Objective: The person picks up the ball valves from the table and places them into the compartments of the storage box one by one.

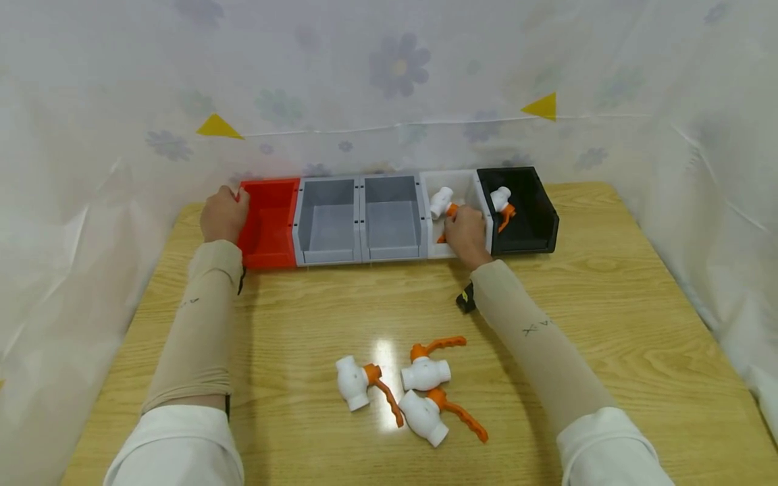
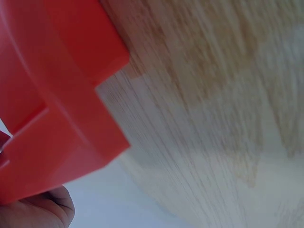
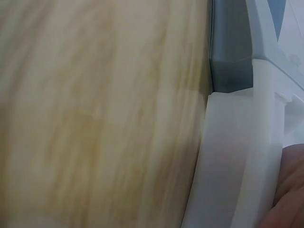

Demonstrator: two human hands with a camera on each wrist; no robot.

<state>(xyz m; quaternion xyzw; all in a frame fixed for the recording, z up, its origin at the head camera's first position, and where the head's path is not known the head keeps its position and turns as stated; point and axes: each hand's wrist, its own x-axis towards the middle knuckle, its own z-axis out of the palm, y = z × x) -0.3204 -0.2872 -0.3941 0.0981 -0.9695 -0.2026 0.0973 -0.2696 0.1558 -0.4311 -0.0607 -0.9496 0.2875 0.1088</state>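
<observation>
My left hand (image 1: pixel 224 214) grips the left wall of the red bin (image 1: pixel 267 262), its thumb at the rim; in the left wrist view the curled fingers (image 2: pixel 50 209) show beside the red plastic. My right hand (image 1: pixel 468 236) reaches into the white bin (image 1: pixel 451 251) and holds a white ball valve (image 1: pixel 441 201) by its orange handle, which the fingers partly cover. Over in the black bin (image 1: pixel 535 244) lies another ball valve (image 1: pixel 501 198). The right wrist view shows only part of the hand behind the white bin's wall.
Two grey bins (image 1: pixel 331 256) stand between the red and white ones, all in one row. Nearer on the wooden table (image 1: pixel 292 378) lie a ball valve (image 1: pixel 352 383) at left, one (image 1: pixel 427 373) at upper right and one (image 1: pixel 423 417) below it. Patterned sheeting (image 1: pixel 340 81) hangs behind.
</observation>
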